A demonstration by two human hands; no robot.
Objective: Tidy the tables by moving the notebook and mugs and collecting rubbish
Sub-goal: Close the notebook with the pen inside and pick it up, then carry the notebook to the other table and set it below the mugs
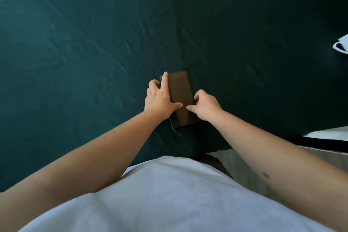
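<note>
A dark brown notebook [180,94] lies closed and flat on the dark green tablecloth [84,52], near the table's front edge. A thin ribbon marker sticks out at its near corner. My left hand [160,98] rests on the notebook's left side, index finger stretched along the left edge and thumb laid across the cover. My right hand [205,106] grips the right edge, fingers curled at the side and thumb on the cover. Both hands touch the notebook, which stays on the cloth.
A white mug [341,44] with a dark inside shows partly at the right frame edge. The cloth is wrinkled. The table's front edge runs to the lower right, with a pale floor and a dark strip [320,142] beyond.
</note>
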